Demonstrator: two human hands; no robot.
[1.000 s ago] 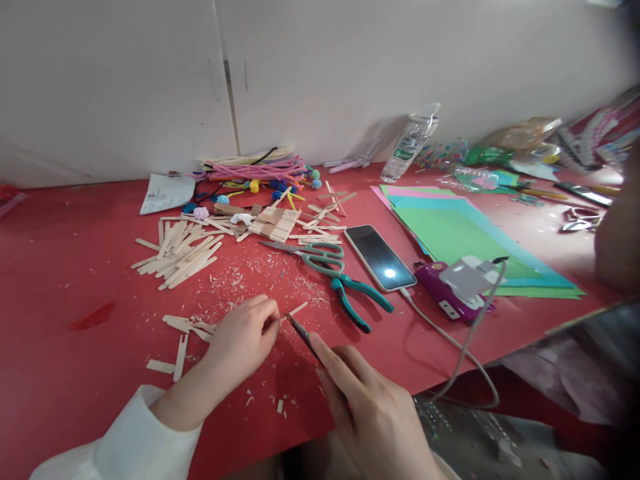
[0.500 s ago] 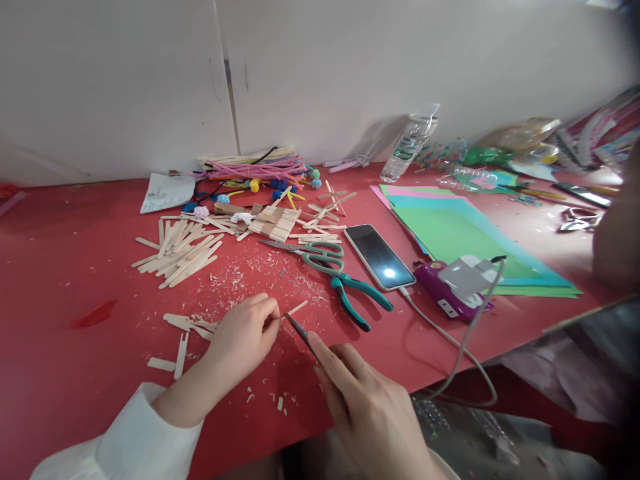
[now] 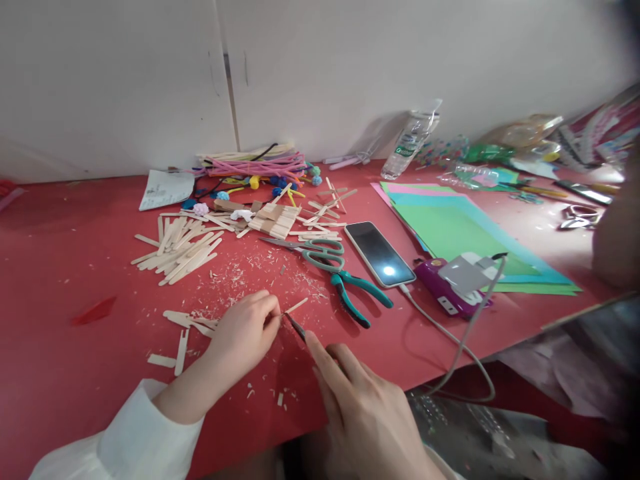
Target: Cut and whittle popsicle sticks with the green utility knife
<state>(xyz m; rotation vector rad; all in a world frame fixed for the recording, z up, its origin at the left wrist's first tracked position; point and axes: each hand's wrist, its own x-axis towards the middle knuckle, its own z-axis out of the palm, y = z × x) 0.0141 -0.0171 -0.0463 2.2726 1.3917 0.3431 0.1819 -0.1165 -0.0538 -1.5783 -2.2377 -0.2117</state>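
In the lower middle of the frame, the left hand [image 3: 250,327] is closed, with the fingertips pinching a thin wooden stick [image 3: 297,306], whose free end points to the upper right, above the red table [image 3: 60,280]. The right hand [image 3: 367,400], at the bottom and right of centre, is gripping a slim knife [image 3: 296,327] (its exact kind I cannot tell), with the index finger stretched along it. The blade tip is at the stick, just beside the left fingertips; whether it touches the wood is too small to see.

Compared with one second ago, the right hand has come a little nearer to the left one, and a shorter part of the knife is visible. The left hand has kept almost the same place and the same pinch.

Wood shavings [image 3: 240,280] are scattered around the centre. Above the hands lie the scissors [image 3: 325,255] and the teal-handled pliers [image 3: 367,288], near the smartphone [image 3: 377,250]; these have not changed position on the table. The pile of craft sticks [image 3: 183,250] is left of centre, and the coloured paper [image 3: 460,227] lies right of centre.
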